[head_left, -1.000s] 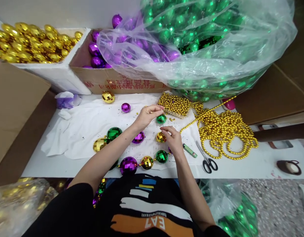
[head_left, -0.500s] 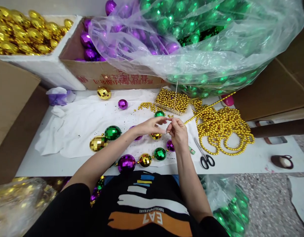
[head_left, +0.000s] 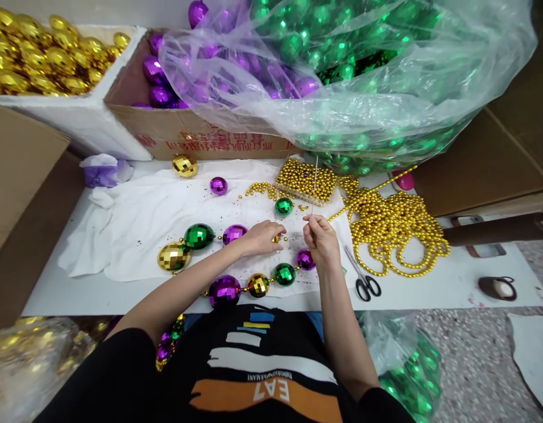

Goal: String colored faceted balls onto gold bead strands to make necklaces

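My right hand point(head_left: 323, 239) pinches a long thin needle point(head_left: 316, 176), which points up toward the bead box. My left hand point(head_left: 265, 237) is closed over a gold faceted ball point(head_left: 276, 239), most of it hidden under the fingers. Beside that hand lie a purple faceted ball point(head_left: 235, 234) and a green faceted ball point(head_left: 199, 236), with a larger gold ball point(head_left: 174, 257) further left. Nearer my body, a strung row holds a big purple ball point(head_left: 224, 291), a small gold ball point(head_left: 257, 285), a green ball point(head_left: 284, 274) and a small purple ball point(head_left: 305, 259).
A clear box of gold beads point(head_left: 306, 179) stands behind my hands, with a loose green ball point(head_left: 283, 205) before it. Gold bead strands point(head_left: 397, 229) and black-handled scissors point(head_left: 367, 286) lie at right. A cardboard box point(head_left: 196, 132) and a plastic bag of green balls point(head_left: 385, 106) line the back.
My left hand has moved away from the right hand, down and leftward onto the gold ball. The right hand still holds the needle, slightly shifted.
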{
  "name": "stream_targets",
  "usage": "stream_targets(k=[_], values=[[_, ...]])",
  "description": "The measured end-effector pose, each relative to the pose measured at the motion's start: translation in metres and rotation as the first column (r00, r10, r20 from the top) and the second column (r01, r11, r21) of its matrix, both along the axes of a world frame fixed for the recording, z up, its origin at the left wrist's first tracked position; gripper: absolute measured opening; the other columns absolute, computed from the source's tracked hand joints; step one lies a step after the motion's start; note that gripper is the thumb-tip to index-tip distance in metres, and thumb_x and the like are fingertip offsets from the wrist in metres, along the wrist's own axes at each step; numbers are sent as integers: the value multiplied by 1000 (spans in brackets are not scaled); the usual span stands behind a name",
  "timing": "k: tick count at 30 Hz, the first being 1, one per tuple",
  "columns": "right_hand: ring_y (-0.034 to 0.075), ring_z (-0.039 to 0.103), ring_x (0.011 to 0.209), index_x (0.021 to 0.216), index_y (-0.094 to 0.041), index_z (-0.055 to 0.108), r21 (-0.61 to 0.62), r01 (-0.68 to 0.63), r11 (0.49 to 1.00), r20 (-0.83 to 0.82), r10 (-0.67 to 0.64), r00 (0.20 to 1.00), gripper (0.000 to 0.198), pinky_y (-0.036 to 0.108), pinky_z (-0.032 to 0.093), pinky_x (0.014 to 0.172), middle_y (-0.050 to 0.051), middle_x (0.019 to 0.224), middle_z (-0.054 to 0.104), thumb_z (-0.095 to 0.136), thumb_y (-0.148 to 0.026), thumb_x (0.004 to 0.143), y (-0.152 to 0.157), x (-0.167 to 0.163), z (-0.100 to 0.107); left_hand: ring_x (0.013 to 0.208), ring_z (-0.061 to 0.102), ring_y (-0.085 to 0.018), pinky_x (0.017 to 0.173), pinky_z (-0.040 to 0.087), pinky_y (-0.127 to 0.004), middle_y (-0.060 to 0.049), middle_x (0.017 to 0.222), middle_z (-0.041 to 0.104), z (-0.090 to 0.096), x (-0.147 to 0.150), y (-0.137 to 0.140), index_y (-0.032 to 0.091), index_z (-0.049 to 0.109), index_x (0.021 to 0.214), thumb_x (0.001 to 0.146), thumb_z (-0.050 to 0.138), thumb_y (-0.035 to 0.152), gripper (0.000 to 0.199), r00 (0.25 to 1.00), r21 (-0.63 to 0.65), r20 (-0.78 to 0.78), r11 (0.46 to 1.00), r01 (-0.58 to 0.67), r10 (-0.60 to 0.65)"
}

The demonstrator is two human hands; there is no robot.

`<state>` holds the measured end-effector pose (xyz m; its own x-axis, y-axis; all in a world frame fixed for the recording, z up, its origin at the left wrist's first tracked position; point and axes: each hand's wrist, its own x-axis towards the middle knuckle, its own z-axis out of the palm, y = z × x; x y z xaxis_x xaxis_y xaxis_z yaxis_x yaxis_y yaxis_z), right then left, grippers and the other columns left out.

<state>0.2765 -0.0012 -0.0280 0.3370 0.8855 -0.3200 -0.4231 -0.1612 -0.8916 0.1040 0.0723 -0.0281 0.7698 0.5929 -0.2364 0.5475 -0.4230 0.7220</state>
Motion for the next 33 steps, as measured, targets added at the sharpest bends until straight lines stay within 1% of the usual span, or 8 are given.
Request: stream_targets(k=[8,11,15,19,23,25,30,33], values=[[4,15,39,85,-20,61,15,35,999,7,-35,999,38,19,8,37,-12,45,31,74,-54,73,-13,0,8,90,58,-26,73,38,-29,-6,87,68,8,-20,9,23,68,85,64,83,36,29,996,-38,-73,998,45,-48],[4,16,40,85,-20,62,2,64,998,37,-64,997,39,19,10,38,-11,46,33,74,-55,73,-16,-2,7,73,54,-21,70,37,-27,-3,71,63,13,-16,28,22,66,73,67,81,40,24,985,-142,98,981,-130,145],[4,15,40,86,-20,62,-3,17,1000,19,-16,1000,38,19,10,38,-11,47,32,73,-55,74,-16,-12,8,87,58,-27,83,41,-32,-7,76,61,20,17,45,21,59,71,74,78,35,23,848,-2,215,869,-496,484],[4,15,39,87,-20,63,21,-24,999,2,24,1000,37,19,10,37,-11,46,33,71,-55,76,-15,-22,13,112,56,-38,99,39,-41,-13,91,64,15,51,47,20,54,73,62,87,28,36,862,57,138,865,-499,488],[3,18,38,88,-20,62,4,-12,1000,-6,12,1000,37,18,11,36,-11,46,38,71,-53,76,-21,-22,17,106,61,-34,89,46,-36,-9,84,66,9,49,48,20,52,67,55,90,29,40,846,-143,78,846,-514,527],[4,19,37,89,-19,63,-20,-12,1000,16,12,1000,37,19,11,36,-10,45,40,70,-53,77,-25,-22,18,88,65,-26,76,50,-32,-6,79,66,12,36,53,19,58,72,65,84,35,32,784,-430,105,739,-519,612],[6,25,40,98,-18,68,-58,-81,995,163,89,983,36,20,16,39,-9,45,40,66,-51,82,-38,-35,20,73,66,-17,75,59,-32,-7,80,70,30,-4,64,16,62,92,87,62,30,15,428,-958,127,222,-180,895],[8,34,44,96,-17,71,-62,-128,990,270,141,953,33,22,23,43,-7,47,41,64,-47,85,-45,-48,24,82,69,-18,82,60,-34,-10,85,71,40,-20,64,14,62,96,93,53,27,16,289,-988,111,137,-69,951]])
